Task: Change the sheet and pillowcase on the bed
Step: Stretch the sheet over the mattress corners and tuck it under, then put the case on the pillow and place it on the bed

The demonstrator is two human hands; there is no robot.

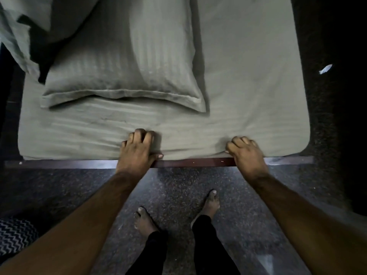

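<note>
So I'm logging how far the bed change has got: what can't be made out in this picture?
- Head view: whether the sheet is tucked under; the mattress edge and both hands hide it.
- The fingertips of the left hand and the right hand curl into the fabric, grip unclear.
- The pillow is cut off by the top edge.
- The white scrap on the dark floor is too small.

Pillow (127,62) top cut by frame edge; sheet (248,76) edge under hands unseen
</note>
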